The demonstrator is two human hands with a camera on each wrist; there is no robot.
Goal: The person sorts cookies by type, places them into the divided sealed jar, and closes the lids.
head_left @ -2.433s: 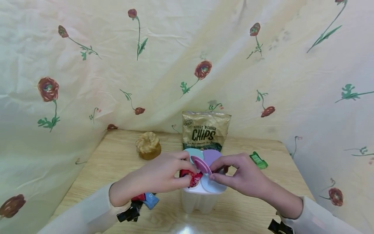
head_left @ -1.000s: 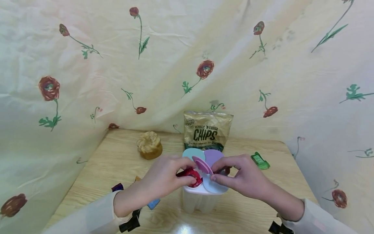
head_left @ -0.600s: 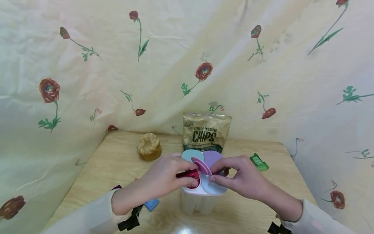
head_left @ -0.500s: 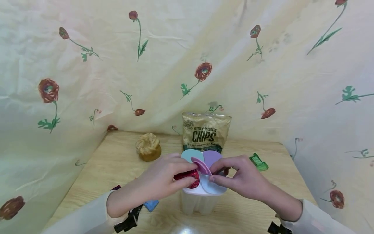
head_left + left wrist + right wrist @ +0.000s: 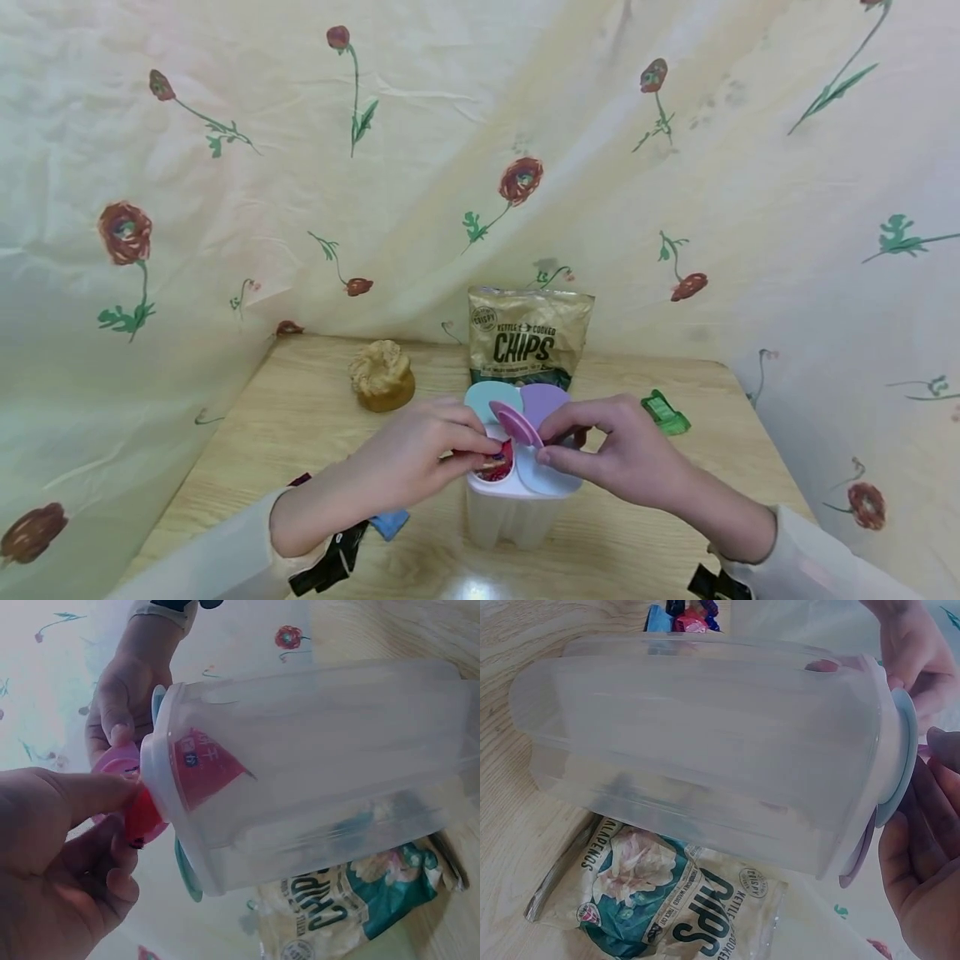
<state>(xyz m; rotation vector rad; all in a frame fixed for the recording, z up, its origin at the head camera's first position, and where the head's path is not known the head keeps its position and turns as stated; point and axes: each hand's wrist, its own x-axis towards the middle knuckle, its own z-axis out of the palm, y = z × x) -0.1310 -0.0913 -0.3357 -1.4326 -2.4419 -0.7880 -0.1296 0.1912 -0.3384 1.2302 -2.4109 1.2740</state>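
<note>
A tall translucent container stands upright on the table, topped by teal, purple and pale blue lids. Its pink lid is tilted up, pinched by my right hand. At the uncovered front-left opening, my left hand pinches a small red wrapped packet between thumb and fingers. Through the clear wall in the left wrist view, the pointed lower part of the red packet shows inside, just below the rim, while its top stays outside in the fingers.
Behind the container a gold chips bag leans upright. A round brown bun sits at the back left, a green packet at the right. Blue and other small packets lie partly under the left forearm.
The red packet has gone lower into the opening, and my left fingers have closed together on its top. My right hand keeps the pink lid raised in the same place.
</note>
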